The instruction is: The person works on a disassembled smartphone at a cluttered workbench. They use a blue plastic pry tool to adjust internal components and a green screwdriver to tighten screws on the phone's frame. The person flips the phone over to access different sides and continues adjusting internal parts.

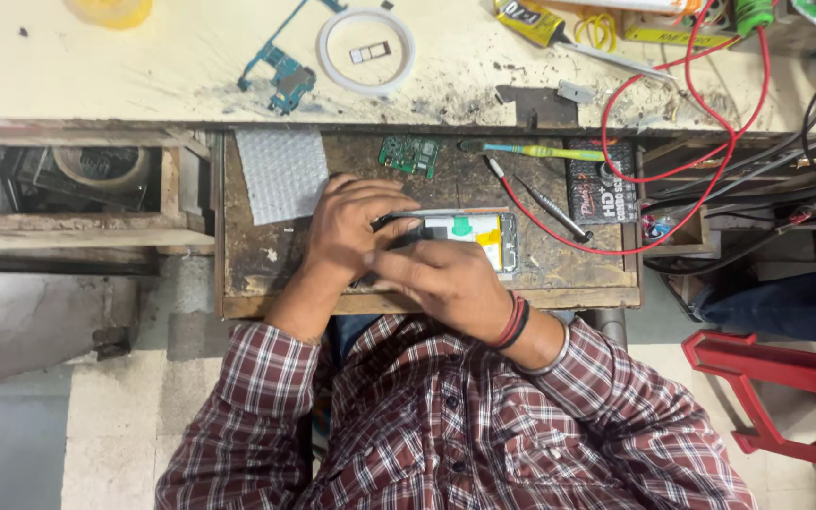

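At the far left, under the desk [77, 85] top, an open wooden compartment [77, 179] holds a round, pale coil-like thing too dim to tell further. At about 11 o'clock on the pale desk top lies a blue circuit board [280, 71], and just right of it a white tape ring [367, 49] with a small metal tray [370, 52] lying inside it.

Below, a pulled-out wooden drawer [266, 269] serves as the work surface. In it, from the left: a sheet of bubble wrap [282, 173] at its 10 o'clock corner, a small green circuit board [410, 153] at 12 o'clock, a yellow-and-green toothbrush [540, 151] lying crosswise, two slim screwdrivers [550, 210] slanting down toward 4 o'clock, and a black box [602, 181] at the 2 o'clock corner. A red wire [710, 142] loops over the drawer's right part.

The opened phone [479, 238] lies in the drawer's middle, its long axis running 9 to 3 o'clock, its open inside facing up with white, green and yellow parts showing; its right end points to 3 o'clock. The left hand [356, 231] is curled over the phone's left end, gripping it. The right hand [441, 279] crosses in front, fingers closed around the phone's near edge; what its fingertips pinch cannot be told.
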Demonstrator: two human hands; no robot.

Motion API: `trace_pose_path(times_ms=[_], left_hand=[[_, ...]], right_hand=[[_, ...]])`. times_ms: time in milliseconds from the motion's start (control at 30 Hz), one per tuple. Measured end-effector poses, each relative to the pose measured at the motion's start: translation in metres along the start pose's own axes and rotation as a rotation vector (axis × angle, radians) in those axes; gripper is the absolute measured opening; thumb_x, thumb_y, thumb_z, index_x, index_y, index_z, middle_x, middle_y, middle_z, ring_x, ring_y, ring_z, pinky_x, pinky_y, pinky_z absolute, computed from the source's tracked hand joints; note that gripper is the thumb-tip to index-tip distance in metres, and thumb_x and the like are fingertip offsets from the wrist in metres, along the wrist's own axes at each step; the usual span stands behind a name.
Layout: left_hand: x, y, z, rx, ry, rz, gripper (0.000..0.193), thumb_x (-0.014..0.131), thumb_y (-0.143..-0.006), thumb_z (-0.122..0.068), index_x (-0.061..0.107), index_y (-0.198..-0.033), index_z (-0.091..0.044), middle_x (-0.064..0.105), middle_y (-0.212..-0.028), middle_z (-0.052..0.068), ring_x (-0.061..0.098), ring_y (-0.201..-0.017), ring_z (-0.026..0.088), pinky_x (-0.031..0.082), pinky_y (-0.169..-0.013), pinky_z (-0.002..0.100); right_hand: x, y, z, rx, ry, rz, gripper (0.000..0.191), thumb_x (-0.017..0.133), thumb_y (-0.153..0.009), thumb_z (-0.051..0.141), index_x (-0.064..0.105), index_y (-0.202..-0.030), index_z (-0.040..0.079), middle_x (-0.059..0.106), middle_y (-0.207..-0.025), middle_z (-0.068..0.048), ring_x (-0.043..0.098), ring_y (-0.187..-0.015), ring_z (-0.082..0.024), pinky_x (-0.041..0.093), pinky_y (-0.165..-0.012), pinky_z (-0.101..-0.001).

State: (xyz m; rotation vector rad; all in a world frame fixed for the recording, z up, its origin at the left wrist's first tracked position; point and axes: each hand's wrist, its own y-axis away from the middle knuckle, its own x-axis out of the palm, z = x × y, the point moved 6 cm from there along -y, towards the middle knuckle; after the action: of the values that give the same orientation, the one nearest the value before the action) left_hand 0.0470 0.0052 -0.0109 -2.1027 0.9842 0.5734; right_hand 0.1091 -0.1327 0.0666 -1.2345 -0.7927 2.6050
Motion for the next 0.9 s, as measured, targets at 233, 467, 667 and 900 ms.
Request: trace_pose_path(times_ms=[233, 467, 667, 900], left_hand=[[-0.004, 0.000, -0.002, 0.011, -0.002, -0.031, 0.027, 0.083, -0.085, -0.039, 0.082, -0.098, -0.015, 0.080, -0.104, 0.006, 0.072, -0.110, 0.021, 0.042, -0.103, 0.043], [-0.003, 0.005, 0.002, -0.032, 0.014, 0.006, 0.026, 0.081, -0.085, -0.036, 0.082, -0.102, -0.015, 0.080, -0.108, 0.006, 0.072, -0.114, 0.020, 0.043, -0.104, 0.043], [-0.007, 0.002, 0.005, 0.000, -0.003, -0.008, 0.024, 0.083, -0.082, -0.031, 0.081, -0.098, -0.014, 0.079, -0.106, 0.008, 0.071, -0.112, 0.022, 0.044, -0.102, 0.043], [-0.013, 0.003, 0.002, 0.017, -0.033, -0.028, 0.021, 0.082, -0.080, -0.029, 0.081, -0.096, -0.014, 0.079, -0.102, 0.007, 0.073, -0.108, 0.022, 0.045, -0.098, 0.041]], right_hand=[[0.005, 0.003, -0.005, 0.034, -0.028, 0.019, 0.043, 0.081, -0.091, 0.010, 0.067, -0.131, 0.019, 0.069, -0.089, -0.006, 0.070, -0.075, -0.024, 0.056, -0.065, -0.0359], [0.010, 0.007, -0.002, 0.024, -0.068, 0.047, 0.044, 0.076, -0.090, 0.003, 0.067, -0.130, 0.019, 0.070, -0.093, -0.006, 0.072, -0.080, -0.025, 0.057, -0.069, -0.0353], [0.020, 0.013, -0.006, 0.054, -0.149, 0.063, 0.053, 0.074, -0.090, 0.003, 0.064, -0.137, 0.025, 0.071, -0.102, -0.006, 0.073, -0.086, -0.026, 0.060, -0.074, -0.0355], [0.035, 0.015, -0.004, 0.007, 0.036, 0.040, 0.055, 0.074, -0.091, 0.007, 0.064, -0.139, 0.033, 0.067, -0.091, -0.003, 0.071, -0.079, -0.025, 0.058, -0.070, -0.0367]])
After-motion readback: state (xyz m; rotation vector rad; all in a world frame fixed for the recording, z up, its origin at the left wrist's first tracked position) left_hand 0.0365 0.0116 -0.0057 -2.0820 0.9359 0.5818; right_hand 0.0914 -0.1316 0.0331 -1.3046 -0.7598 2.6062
